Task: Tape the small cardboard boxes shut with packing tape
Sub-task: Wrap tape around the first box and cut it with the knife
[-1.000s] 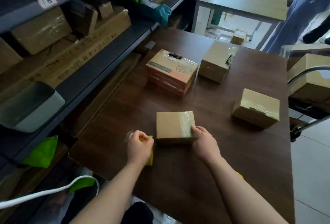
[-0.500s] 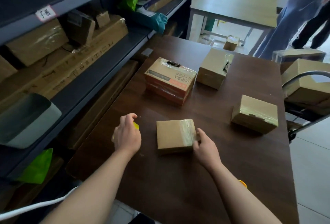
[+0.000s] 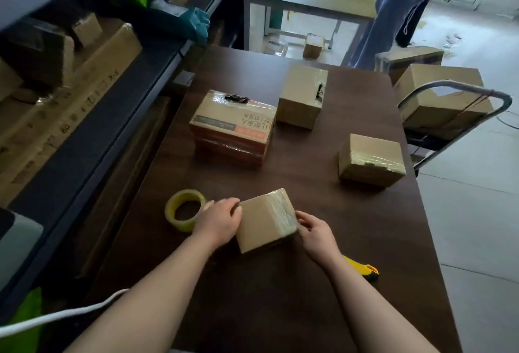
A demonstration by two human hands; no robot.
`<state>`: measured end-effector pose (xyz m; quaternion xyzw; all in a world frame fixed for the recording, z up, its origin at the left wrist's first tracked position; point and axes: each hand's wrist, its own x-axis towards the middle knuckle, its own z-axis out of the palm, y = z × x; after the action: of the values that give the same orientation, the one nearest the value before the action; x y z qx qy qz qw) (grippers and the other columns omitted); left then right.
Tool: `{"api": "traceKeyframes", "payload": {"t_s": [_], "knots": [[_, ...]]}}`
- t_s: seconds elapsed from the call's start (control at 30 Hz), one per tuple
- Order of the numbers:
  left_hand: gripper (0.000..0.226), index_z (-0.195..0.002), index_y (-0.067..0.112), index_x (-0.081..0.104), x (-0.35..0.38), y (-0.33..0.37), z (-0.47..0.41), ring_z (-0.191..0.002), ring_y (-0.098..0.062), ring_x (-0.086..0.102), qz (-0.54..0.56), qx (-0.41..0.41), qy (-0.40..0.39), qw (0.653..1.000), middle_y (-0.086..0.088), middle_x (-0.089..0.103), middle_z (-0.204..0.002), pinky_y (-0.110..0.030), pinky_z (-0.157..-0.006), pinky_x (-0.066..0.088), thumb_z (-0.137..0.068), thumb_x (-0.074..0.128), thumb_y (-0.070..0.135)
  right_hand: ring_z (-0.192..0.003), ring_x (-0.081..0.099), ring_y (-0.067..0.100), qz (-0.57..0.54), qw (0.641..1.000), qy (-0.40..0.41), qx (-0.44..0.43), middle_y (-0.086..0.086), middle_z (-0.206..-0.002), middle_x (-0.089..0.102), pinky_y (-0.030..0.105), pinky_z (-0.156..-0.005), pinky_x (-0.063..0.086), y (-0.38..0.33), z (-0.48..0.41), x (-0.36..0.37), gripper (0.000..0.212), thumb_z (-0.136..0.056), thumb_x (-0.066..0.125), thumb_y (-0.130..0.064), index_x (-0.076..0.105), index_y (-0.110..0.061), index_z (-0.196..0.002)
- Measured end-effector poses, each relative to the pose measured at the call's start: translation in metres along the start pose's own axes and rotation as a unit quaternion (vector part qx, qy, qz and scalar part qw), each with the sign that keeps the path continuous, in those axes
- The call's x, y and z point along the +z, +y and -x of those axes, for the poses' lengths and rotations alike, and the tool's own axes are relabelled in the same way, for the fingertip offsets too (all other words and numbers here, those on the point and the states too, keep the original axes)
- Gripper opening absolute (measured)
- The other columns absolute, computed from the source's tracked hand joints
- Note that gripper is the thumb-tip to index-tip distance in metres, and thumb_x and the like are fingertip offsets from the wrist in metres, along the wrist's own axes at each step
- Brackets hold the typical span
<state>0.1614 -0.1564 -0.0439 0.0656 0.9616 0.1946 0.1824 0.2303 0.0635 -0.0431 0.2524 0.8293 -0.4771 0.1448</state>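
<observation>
Brown cardboard with a band of glossy clear tape wrapped over its right edge, the small box sits at the near end of the dark wooden table, turned at an angle with one corner pointing away. The left hand grips its left edge with curled fingers, and the right hand pinches the taped right edge. Half a second ago the box lay square and flat under the right hand alone, while the left hand was off to the side; now the tape roll lies flat on the table, touching the left hand. Whether the box's underside rests on the table or is lifted cannot be told. A yellow utility knife shows only partly behind the right forearm. Farther out stand a taped box to the right, a printed box in the middle, and a taller box beyond it.
</observation>
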Motion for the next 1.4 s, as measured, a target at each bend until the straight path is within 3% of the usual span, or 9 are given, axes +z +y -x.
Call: {"api": "traceKeyframes", "payload": {"t_s": [0.13,0.23,0.3,0.43,0.6,0.97,1.13,1.3,1.4], "knots": [[0.034,-0.105,0.028,0.064,0.005,0.008,0.018,-0.096,-0.017,0.061,-0.014,0.013,-0.104,0.994,0.006,0.066,-0.104,-0.033,-0.082,0.051,-0.092,0.046,0.054,-0.120,0.058,0.017,-0.007,1.000,0.013,0.014,0.003,-0.124,0.066,0.030,-0.106,0.043,0.003,-0.002,0.003,0.036,-0.095,0.047,0.000,0.066,-0.012,-0.123],[0.045,-0.134,0.027,0.049,0.025,0.004,0.031,-0.119,-0.019,0.054,0.031,0.029,-0.154,0.987,0.001,0.057,-0.132,-0.034,-0.095,0.045,-0.096,0.042,0.050,-0.120,0.058,0.021,0.012,1.000,0.006,0.019,0.005,-0.124,0.066,0.029,-0.104,0.043,-0.002,-0.002,0.007,0.038,-0.094,0.043,0.000,0.067,-0.011,-0.120],[0.055,-0.149,0.026,0.028,0.035,0.002,0.034,-0.132,-0.020,0.043,0.089,0.026,-0.163,0.982,-0.001,0.043,-0.147,-0.034,-0.106,0.037,-0.099,0.036,0.047,-0.134,0.045,0.020,0.120,0.992,0.040,-0.006,0.003,-0.140,0.055,0.031,-0.112,0.033,-0.009,-0.007,0.014,0.038,-0.098,0.041,-0.014,0.059,-0.015,-0.131],[0.055,-0.152,0.029,0.016,0.050,-0.002,0.039,-0.128,-0.023,0.046,0.098,0.055,-0.135,0.984,-0.004,0.045,-0.144,-0.036,-0.105,0.037,-0.101,0.026,0.045,-0.150,0.003,0.017,0.281,0.953,0.087,-0.070,0.000,-0.162,0.019,0.044,-0.119,-0.004,-0.039,-0.018,0.040,0.055,-0.101,0.025,-0.050,0.027,-0.028,-0.152],[0.056,-0.152,0.032,0.015,0.062,-0.007,0.039,-0.132,-0.018,0.043,0.107,0.069,-0.109,0.986,0.004,0.041,-0.149,-0.039,-0.109,0.035,-0.099,0.016,0.050,-0.149,-0.016,0.020,0.373,0.923,0.051,-0.082,0.003,-0.164,0.000,0.048,-0.118,-0.015,-0.053,-0.036,0.073,0.062,-0.098,0.007,-0.060,0.009,-0.034,-0.154],[0.050,-0.152,0.035,0.014,0.065,-0.008,0.044,-0.137,-0.016,0.035,0.121,0.043,-0.090,0.988,0.007,0.030,-0.155,-0.032,-0.110,0.030,-0.103,0.018,0.042,-0.150,0.006,0.019,0.362,0.926,0.037,-0.095,0.002,-0.162,0.017,0.042,-0.122,0.003,-0.039,-0.040,0.071,0.059,-0.100,0.010,-0.055,0.022,-0.030,-0.153],[0.050,-0.152,0.036,0.012,0.065,-0.003,0.046,-0.138,-0.016,0.034,0.123,0.041,-0.100,0.986,0.007,0.029,-0.156,-0.032,-0.109,0.028,-0.103,0.018,0.042,-0.146,0.024,0.022,0.367,0.927,0.068,-0.042,-0.001,-0.155,0.037,0.042,-0.119,0.016,-0.016,-0.033,0.055,0.058,-0.100,0.014,-0.053,0.037,-0.030,-0.148],[0.051,-0.152,0.038,0.011,0.062,-0.006,0.046,-0.136,-0.017,0.036,0.111,0.032,-0.108,0.987,0.006,0.032,-0.154,-0.033,-0.109,0.030,-0.102,0.016,0.044,-0.138,0.038,0.014,0.201,0.976,0.052,-0.066,-0.006,-0.144,0.050,0.031,-0.110,0.031,-0.017,-0.032,0.047,0.047,-0.103,0.026,-0.045,0.053,-0.027,-0.138],[0.050,-0.152,0.040,0.011,0.062,-0.004,0.047,-0.136,-0.016,0.036,0.117,0.030,-0.110,0.987,0.007,0.033,-0.153,-0.033,-0.109,0.029,-0.102,0.016,0.045,-0.118,0.057,0.024,0.018,0.995,0.088,-0.036,0.008,-0.120,0.067,0.034,-0.099,0.042,-0.004,-0.031,0.041,0.047,-0.103,0.037,-0.038,0.068,-0.005,-0.114]]}}
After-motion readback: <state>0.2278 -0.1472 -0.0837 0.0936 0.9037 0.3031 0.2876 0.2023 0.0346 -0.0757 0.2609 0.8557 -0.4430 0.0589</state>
